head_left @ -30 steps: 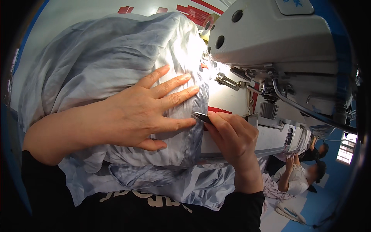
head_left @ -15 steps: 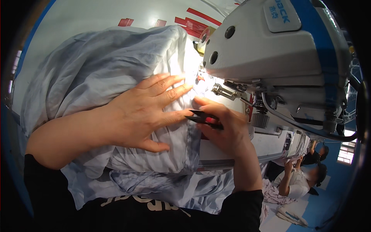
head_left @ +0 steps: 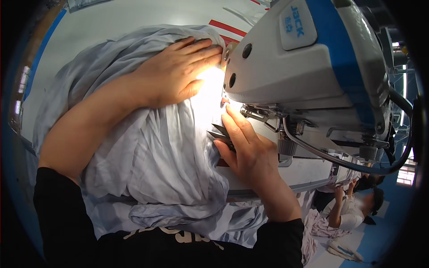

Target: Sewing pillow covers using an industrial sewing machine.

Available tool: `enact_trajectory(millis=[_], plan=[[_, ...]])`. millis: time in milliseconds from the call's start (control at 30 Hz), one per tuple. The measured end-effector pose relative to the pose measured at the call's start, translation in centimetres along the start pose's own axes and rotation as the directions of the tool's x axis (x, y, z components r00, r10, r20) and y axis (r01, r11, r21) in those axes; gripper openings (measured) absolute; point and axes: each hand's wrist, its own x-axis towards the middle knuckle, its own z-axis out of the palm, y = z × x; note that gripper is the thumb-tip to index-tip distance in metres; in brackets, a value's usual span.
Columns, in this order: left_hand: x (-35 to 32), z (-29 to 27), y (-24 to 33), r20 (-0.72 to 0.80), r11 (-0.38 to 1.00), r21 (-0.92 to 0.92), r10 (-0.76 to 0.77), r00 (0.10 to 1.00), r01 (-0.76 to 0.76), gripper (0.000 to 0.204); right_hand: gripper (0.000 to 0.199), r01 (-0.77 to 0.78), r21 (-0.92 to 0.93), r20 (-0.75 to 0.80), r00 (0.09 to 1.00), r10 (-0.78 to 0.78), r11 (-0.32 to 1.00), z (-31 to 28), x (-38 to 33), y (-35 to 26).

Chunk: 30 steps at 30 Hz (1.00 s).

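Note:
Pale grey-white fabric [head_left: 147, 147] lies bunched across the table and hangs over its near edge toward my lap. My left hand [head_left: 183, 71] rests open on its far part, fingers stretched toward the sewing machine [head_left: 268, 71]. Close to the needle area, my right hand [head_left: 250, 149] holds black thread snips [head_left: 219, 134] in its palm, their pointed blades apart and showing beyond the thumb. Its index and middle fingers reach forward to the fabric edge beside the presser foot. Bright lamp glare washes out the cloth there.
Red strips [head_left: 228, 29] are stuck on the white tabletop [head_left: 134, 15] beyond the fabric. A curved metal bar [head_left: 330, 158] runs along the machine's underside. At the right a person [head_left: 353, 210] in a white top sits near pinkish cloth [head_left: 319, 225].
My left hand has slid away from me over the fabric, up beside the machine head. The right hand has moved slightly forward, its fingers now extended toward the presser foot, snips still held.

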Motion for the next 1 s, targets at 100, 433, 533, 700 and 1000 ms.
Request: enact_trajectory(millis=[100, 433, 533, 700, 1000], plan=[[0.9, -0.1, -0.7, 0.044, 0.997, -0.013, 0.072, 0.996, -0.071, 0.054, 0.045, -0.031, 0.025, -0.023, 0.999, 0.032, 0.999, 0.5, 0.2, 0.3], [-1.4, -0.5, -0.7, 0.013, 0.963, 0.082, 0.255, 0.967, -0.255, 0.057, 0.058, -0.355, 0.595, 0.306, 0.930, 0.204, 0.721, 0.3, -10.8, -7.0], [-2.8, 0.0, 0.3, 0.078, 0.941, 0.130, 0.306, 0.949, -0.314, 0.055, 0.063, -0.411, 0.675, 0.317, 0.912, 0.261, 0.613, 4.6, -14.0, -9.6], [-6.1, 0.9, 7.8, 0.056, 0.988, 0.032, 0.148, 0.987, -0.150, 0.055, 0.041, -0.469, 0.881, 0.419, 0.831, 0.366, 0.058, 8.8, -14.8, -11.1], [-10.2, -0.1, 11.9, 0.088, 0.976, -0.147, 0.177, 0.980, -0.163, 0.061, 0.074, -0.238, 0.793, 0.089, 0.956, 0.280, 0.560, 0.7, -13.0, -5.7]])
